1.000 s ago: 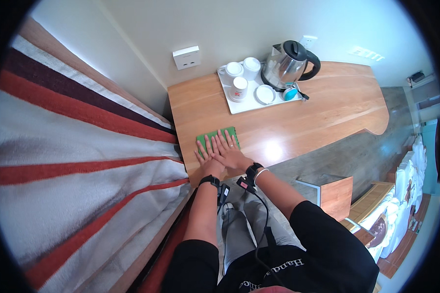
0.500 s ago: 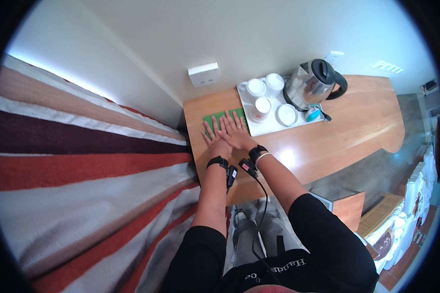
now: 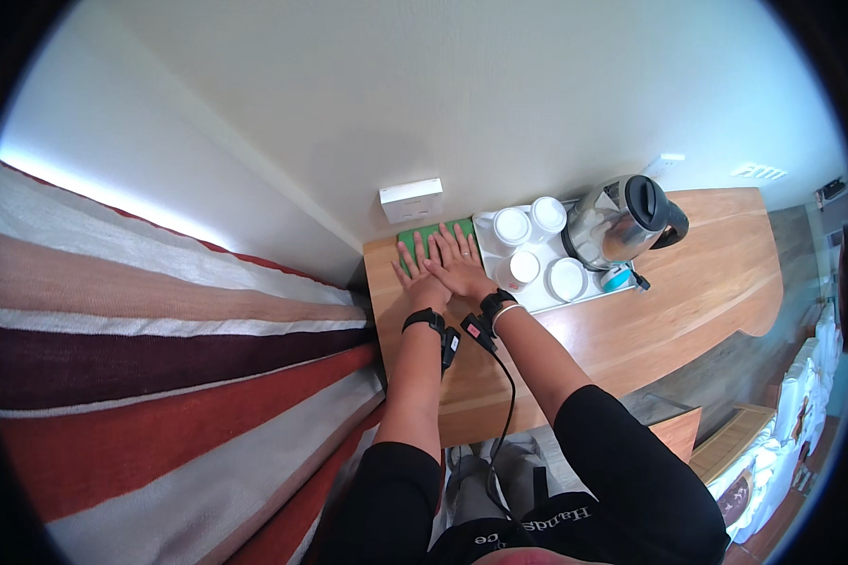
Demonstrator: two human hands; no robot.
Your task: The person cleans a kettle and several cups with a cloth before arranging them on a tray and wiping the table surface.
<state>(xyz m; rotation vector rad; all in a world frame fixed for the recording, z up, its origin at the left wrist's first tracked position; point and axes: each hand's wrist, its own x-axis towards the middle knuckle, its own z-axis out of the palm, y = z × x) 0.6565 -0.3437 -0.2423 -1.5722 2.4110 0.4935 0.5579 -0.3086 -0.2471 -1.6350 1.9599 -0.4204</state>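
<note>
Both my hands lie flat with fingers stretched on a thin green rectangular sheet-like thing [image 3: 462,229] on the wooden table. I cannot make out whether it is cloth or something stiffer. My left hand [image 3: 422,282] covers its left part, and my right hand [image 3: 464,274] presses on its right part, partly overlapping the left near the thumbs. The far edge of the green thing lies close against the wall. A white tray [image 3: 548,303] stands just right of my right hand, with white cups [image 3: 513,227] and a lidded-looking round white piece [image 3: 567,280] on it.
A steel kettle [image 3: 605,226] with black lid stands at the tray's right, beside a small turquoise-and-white object [image 3: 617,276]. A white socket box [image 3: 412,200] juts from the wall behind my hands. Striped curtain [image 3: 179,367] hangs at left. A black cable [image 3: 511,405] trails from my wrist.
My hands and the green thing have slid away from me across the table to the wall. The whole view has shifted, so the table sits lower in the picture.
</note>
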